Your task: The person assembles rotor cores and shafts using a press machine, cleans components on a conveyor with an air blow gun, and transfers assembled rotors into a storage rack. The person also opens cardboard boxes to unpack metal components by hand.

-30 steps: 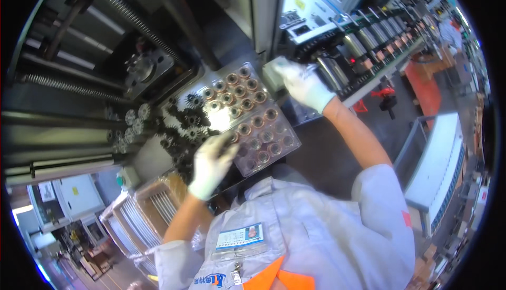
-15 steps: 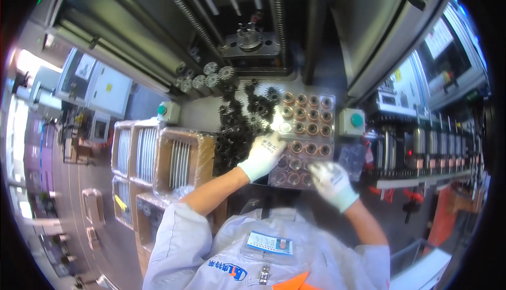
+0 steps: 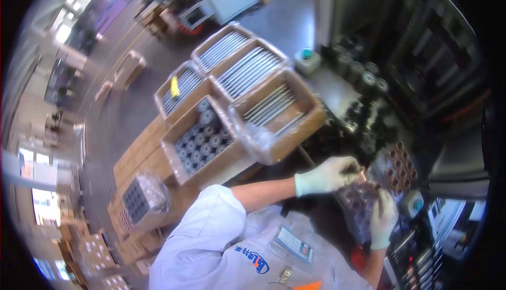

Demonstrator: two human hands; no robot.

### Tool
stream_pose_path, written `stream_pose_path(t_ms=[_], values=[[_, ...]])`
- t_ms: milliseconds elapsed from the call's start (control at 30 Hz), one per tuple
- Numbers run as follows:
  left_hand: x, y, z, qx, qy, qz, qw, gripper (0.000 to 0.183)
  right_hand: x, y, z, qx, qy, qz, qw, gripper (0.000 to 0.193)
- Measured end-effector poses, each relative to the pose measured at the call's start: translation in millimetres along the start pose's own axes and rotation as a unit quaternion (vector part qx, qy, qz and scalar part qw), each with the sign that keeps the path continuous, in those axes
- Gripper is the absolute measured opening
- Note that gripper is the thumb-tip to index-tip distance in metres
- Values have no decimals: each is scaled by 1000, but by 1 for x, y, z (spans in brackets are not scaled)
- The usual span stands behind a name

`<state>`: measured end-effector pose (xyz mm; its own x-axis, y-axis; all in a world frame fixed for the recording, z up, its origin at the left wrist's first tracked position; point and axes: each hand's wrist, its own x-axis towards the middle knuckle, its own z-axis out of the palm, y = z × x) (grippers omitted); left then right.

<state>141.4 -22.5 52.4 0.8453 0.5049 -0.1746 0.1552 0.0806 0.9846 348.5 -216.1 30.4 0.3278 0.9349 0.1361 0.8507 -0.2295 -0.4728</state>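
My left hand (image 3: pixel 332 175), in a white glove, has its fingers curled at the near clear plastic tray (image 3: pixel 357 213). A small copper-coloured piece (image 3: pixel 362 174) shows beside its fingertips; what the fingers hold is blurred. My right hand (image 3: pixel 383 216), gloved too, grips the right side of that tray, with its fingers bent over the edge. Round pockets show in the tray, but their contents are hard to make out. Just beyond lies a second clear tray with copper-coloured rings (image 3: pixel 399 168) in rows. Dark toothed metal parts (image 3: pixel 363 126) are heaped beyond my left hand.
Left of me stand cartons with metal rods (image 3: pixel 247 74) and a carton of toothed parts (image 3: pixel 205 142). A plastic-wrapped stack (image 3: pixel 142 200) sits on flattened cardboard. Green-topped button boxes (image 3: pixel 307 60) flank the bench. A dark machine frame (image 3: pixel 421 52) rises at the far right.
The view has swung to the left, bringing more cartons and floor in. Both hands are now close together at the near tray; before, my left hand reached between the two trays.
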Motion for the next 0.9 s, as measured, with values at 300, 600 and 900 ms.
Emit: stream_pose_path(t_ms=[300, 600, 900], values=[[-226, -61, -139, -200, 266, -37, 942, 29, 146, -272, 137, 219, -165, -377, 885, 39], [-335, -122, -186, -135, 463, 10, 876, 19, 262, -417, 276, -72, -303, -592, 744, 38], [-345, -163, -186, -139, 537, 10, 832, 18, 248, -421, 329, -32, -259, -643, 720, 41]])
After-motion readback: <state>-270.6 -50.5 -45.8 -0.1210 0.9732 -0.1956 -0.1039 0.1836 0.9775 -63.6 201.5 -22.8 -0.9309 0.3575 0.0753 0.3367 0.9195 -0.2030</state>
